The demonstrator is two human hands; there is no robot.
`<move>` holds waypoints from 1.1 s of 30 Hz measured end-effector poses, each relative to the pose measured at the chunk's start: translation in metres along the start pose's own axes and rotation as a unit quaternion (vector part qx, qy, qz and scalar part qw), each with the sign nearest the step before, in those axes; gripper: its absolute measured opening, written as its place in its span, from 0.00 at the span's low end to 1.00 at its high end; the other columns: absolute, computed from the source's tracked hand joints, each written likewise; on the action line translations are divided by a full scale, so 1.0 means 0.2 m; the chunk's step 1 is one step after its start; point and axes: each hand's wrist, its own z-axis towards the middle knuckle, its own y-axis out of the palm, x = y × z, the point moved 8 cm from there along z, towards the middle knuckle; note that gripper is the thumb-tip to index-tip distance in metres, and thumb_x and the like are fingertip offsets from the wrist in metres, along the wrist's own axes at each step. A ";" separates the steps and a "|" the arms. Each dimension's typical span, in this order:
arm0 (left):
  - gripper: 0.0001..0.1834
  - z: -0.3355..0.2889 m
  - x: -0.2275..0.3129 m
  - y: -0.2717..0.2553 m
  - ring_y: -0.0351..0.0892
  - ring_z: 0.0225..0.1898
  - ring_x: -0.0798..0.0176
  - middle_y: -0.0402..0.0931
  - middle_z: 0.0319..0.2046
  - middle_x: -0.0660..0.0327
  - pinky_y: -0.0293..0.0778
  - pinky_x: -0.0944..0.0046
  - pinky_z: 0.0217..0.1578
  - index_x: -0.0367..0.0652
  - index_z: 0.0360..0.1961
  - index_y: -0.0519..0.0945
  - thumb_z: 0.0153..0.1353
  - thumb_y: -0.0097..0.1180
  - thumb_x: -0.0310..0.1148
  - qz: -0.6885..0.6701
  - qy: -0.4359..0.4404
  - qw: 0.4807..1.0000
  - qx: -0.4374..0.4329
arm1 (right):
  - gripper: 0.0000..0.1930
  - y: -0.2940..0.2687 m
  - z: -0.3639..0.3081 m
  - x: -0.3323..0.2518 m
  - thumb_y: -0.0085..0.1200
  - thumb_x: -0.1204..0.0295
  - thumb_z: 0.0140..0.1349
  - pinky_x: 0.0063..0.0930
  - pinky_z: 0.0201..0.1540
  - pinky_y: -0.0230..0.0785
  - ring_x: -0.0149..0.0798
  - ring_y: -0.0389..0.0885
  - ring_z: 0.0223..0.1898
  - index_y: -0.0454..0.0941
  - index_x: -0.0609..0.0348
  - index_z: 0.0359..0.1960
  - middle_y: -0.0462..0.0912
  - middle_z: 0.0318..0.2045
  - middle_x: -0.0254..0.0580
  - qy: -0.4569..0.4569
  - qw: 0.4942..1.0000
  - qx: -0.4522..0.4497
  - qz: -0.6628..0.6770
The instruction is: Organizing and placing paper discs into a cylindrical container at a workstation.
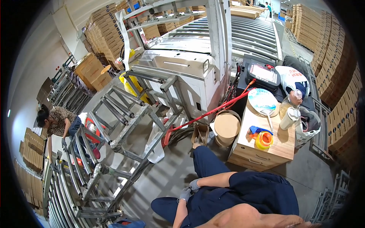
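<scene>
A small wooden desk with drawers stands well ahead and to the right of the grips, carrying a yellow tape roll, a round paper fan and a white lidded cup. Just left of it sits a round cardboard drum. Farther left runs a grey metal roller conveyor, where another person bends over. Stacked brown cartons line the right wall.

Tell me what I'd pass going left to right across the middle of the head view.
Stacked flat cardboard → crouching person → metal roller frame → round cardboard drum → wooden cabinet → white bag.
</scene>
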 end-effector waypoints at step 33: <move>0.18 0.04 -0.03 -0.01 0.67 0.17 0.70 0.71 0.23 0.60 0.65 0.72 0.18 0.36 0.42 0.69 0.48 0.48 0.32 -0.021 0.000 1.000 0.003 | 0.16 -0.02 -0.01 0.00 0.43 0.61 0.44 0.36 0.33 0.62 0.46 0.73 0.30 0.75 0.60 0.27 0.76 0.27 0.48 -0.004 1.000 0.008 -0.002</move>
